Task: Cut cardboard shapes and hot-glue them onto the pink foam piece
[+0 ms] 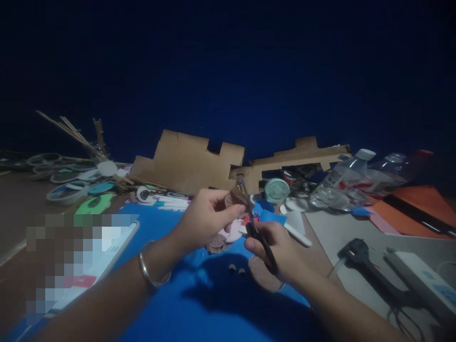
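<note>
My left hand (206,216) pinches a small brown paper piece (238,197) between thumb and fingers, above a blue sheet (167,304). A metal bangle sits on that wrist. My right hand (278,254) is closed round the black handles of a pair of scissors (258,235), whose blades point up into the brown piece. Small cut pink and brown shapes (224,235) lie on the blue sheet just under my hands.
Cardboard cut-outs (192,164) stand at the back. A small teal fan (277,190), plastic bottles (342,183), orange paper (416,204), a black glue gun (366,263) and a power strip (423,280) are on the right. Tape rolls, sticks and markers lie left; a phone (92,266) lies near left.
</note>
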Demonstrator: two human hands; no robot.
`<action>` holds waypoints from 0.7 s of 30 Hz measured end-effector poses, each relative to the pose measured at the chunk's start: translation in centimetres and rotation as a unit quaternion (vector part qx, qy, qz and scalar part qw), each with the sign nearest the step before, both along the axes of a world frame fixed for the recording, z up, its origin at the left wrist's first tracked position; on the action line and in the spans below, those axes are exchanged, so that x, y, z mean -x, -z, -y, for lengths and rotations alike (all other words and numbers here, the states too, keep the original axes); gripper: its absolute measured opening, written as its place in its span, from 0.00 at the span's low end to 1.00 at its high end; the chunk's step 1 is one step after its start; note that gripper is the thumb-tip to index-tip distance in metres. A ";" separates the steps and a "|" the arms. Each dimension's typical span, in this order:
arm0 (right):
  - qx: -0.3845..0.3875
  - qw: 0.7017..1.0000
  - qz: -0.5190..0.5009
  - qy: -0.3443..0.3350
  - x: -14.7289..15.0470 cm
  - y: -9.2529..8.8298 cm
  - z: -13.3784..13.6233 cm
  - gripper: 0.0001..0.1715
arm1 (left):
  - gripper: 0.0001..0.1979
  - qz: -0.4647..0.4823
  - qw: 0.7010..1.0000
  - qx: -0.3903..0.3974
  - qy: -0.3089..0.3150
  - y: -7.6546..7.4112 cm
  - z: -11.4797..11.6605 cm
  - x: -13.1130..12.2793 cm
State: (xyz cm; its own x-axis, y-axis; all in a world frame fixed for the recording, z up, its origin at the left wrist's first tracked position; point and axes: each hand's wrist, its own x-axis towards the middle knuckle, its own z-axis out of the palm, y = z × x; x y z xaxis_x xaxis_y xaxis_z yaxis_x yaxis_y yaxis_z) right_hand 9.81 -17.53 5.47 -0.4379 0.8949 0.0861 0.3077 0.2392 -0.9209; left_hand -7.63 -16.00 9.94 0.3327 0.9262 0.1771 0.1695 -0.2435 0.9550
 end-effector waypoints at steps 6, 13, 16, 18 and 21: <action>0.009 1.000 0.010 0.006 -0.2 0.0 0.0 0.32 | 0.08 -0.016 1.000 0.007 0.005 -0.6 -0.1 0.4; 0.015 0.999 -0.034 0.009 -0.1 0.2 0.1 0.35 | 0.10 -0.012 1.000 0.005 -0.015 -0.9 0.0 0.2; 0.019 0.999 -0.028 0.013 -0.1 0.1 0.1 0.35 | 0.11 -0.007 1.000 -0.002 -0.016 -0.9 0.0 0.2; 0.024 0.999 -0.020 0.014 -0.2 0.1 0.1 0.35 | 0.11 -0.009 1.000 -0.006 -0.021 -0.9 0.0 0.2; 0.018 1.000 -0.013 0.015 -0.3 0.1 0.1 0.35 | 0.12 -0.011 0.999 -0.009 -0.031 -1.0 0.0 0.3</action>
